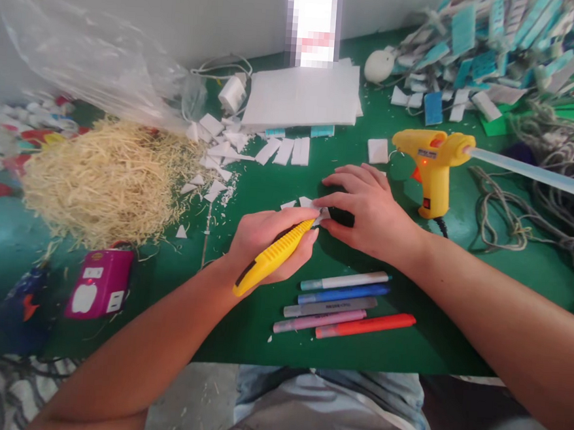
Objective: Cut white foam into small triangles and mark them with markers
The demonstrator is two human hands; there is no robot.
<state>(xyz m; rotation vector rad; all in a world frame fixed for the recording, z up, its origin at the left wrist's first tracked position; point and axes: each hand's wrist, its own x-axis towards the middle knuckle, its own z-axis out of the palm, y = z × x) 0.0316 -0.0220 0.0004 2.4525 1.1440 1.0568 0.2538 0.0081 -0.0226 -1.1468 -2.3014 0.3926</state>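
My left hand (272,243) is wrapped round a yellow utility knife (275,257), its tip end pointing away to the right. At that tip lies a small white foam piece (321,219), mostly hidden by fingers. My right hand (359,207) pinches this piece between thumb and fingertips against the green table (254,330). Small white offcuts (306,202) lie just beyond the fingertips. Several marker pens (343,291) in white, blue, grey, pink and red are lined up nearer to me.
To the right stands a yellow glue gun (433,163) with a long glue stick, beside tangled grey cord (555,175). White foam sheets (302,98) lie at the back. Blue and white scraps (475,51) are heaped at back right. On the left are straw (107,183) and a magenta box (99,284).
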